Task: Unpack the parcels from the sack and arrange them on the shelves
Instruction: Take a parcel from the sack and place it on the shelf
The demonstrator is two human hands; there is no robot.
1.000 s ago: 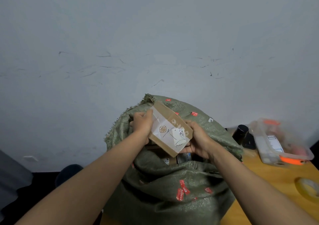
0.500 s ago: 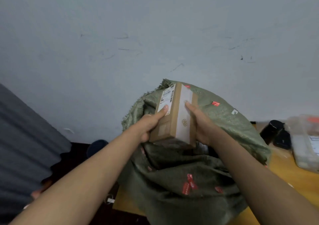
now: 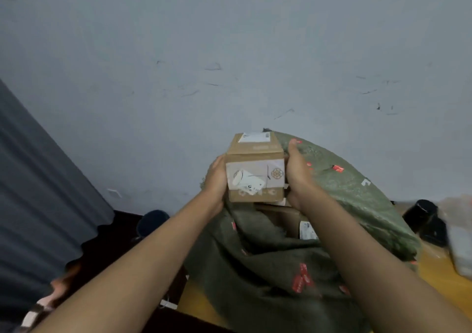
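Note:
I hold a brown cardboard box (image 3: 255, 176) with white labels and a round printed emblem just above the mouth of the green woven sack (image 3: 344, 194). My left hand (image 3: 215, 176) grips its left side, fingers hidden behind it. Gripping the right side is my right hand (image 3: 297, 171), thumb lying up along the edge. The sack, with red markings, stands open on the wooden table (image 3: 439, 281). Inside it lie more cardboard parcels (image 3: 281, 216), one with a white label (image 3: 307, 230). No shelves are in view.
A black jar (image 3: 421, 215) and a blurred clear plastic container (image 3: 459, 238) stand on the table to the right of the sack. A grey corrugated panel (image 3: 38, 179) fills the left side. A dark round object (image 3: 153, 221) sits low by the pale wall.
The box has been turned in my hands: its labelled end face now points at me, where its long side stood upright before. My view has swung left, away from the table's right end.

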